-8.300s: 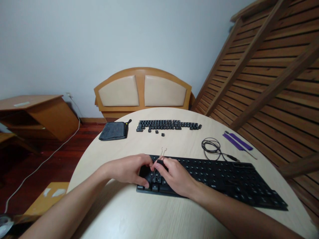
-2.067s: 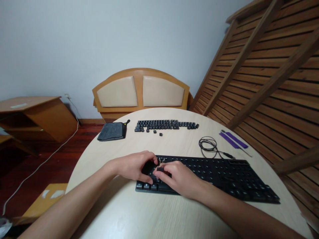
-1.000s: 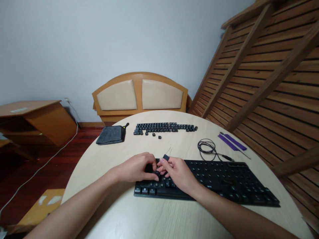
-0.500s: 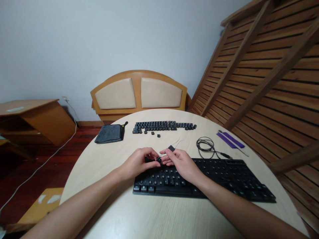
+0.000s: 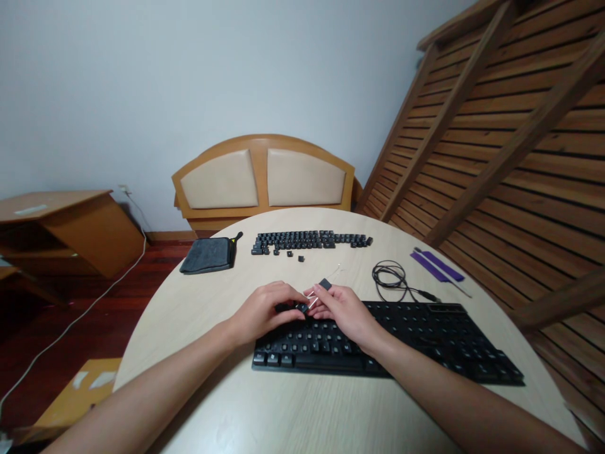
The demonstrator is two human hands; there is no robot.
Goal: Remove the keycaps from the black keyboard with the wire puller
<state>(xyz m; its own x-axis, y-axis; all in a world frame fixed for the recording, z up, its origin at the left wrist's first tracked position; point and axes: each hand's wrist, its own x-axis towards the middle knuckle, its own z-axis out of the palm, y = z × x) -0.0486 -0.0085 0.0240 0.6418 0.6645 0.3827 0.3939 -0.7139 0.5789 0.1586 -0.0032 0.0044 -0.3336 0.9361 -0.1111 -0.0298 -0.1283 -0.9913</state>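
Over the upper left part of a black keyboard, both hands meet. My left hand pinches a small black keycap between thumb and fingers. Between the thumb and fingers of my right hand is a keycap puller with a dark handle and thin wires at both ends. Its near wires reach to the keycap; whether they still grip it I cannot tell. Many key positions on the keyboard show bare switches, while the bottom left keys keep their caps.
Rows of removed keycaps lie at the back of the round table, with a few loose ones in front. A grey cloth is at the left. A coiled cable and purple-handled brush-like tools lie at the right.
The keycap between my left fingers has turned and shows another side. My left fingers have shifted slightly, and the puller's wires have tilted a little. The keyboard has stayed in place.
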